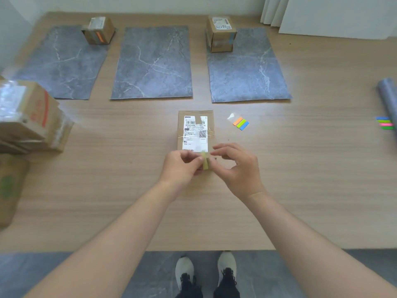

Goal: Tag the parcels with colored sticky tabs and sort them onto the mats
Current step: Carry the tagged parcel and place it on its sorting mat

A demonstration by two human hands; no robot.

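Note:
A flat brown parcel [194, 130] with a white shipping label lies on the wooden table in front of me. At its near edge my left hand [182, 166] pinches a yellow-green sticky tab [205, 162]. Just right of the tab hovers my right hand [236, 164], its fingers loosely curved and thumb and forefinger apart, holding nothing. Three grey marbled mats lie farther back: left [62, 65], middle [153, 63], right [247, 72]. A box with an orange tab [98, 31] stands on the left mat. A box with a blue tab [221, 34] stands on the right mat.
A small sheet of orange, green and blue tabs [240, 123] lies right of the parcel. More coloured tabs [385, 123] and a grey roll [388, 93] are at the right edge. Stacked parcels [28, 119] and another box [9, 186] sit at the left.

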